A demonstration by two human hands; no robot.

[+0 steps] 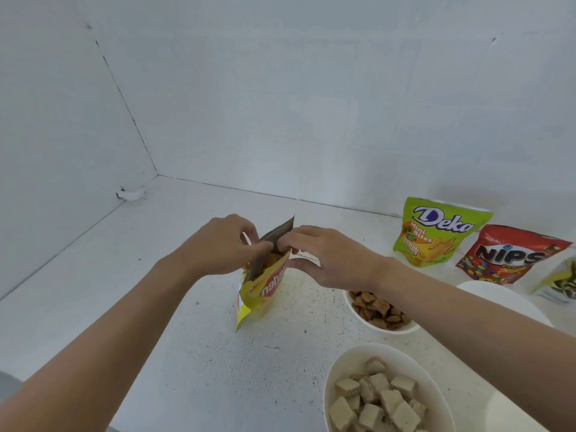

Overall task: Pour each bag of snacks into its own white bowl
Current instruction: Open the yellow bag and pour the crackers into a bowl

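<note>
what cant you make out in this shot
Head view:
- Far bowl: contents hidden by the right arm.
- Rightmost bag: cut off by the frame edge.
- Yellow bag: brand name partly covered by both hands, left hand, right hand.
- Near bowl: cropped at the bottom edge.

left hand [223,244]: pinching | right hand [324,257]: pinching | arms extended
</note>
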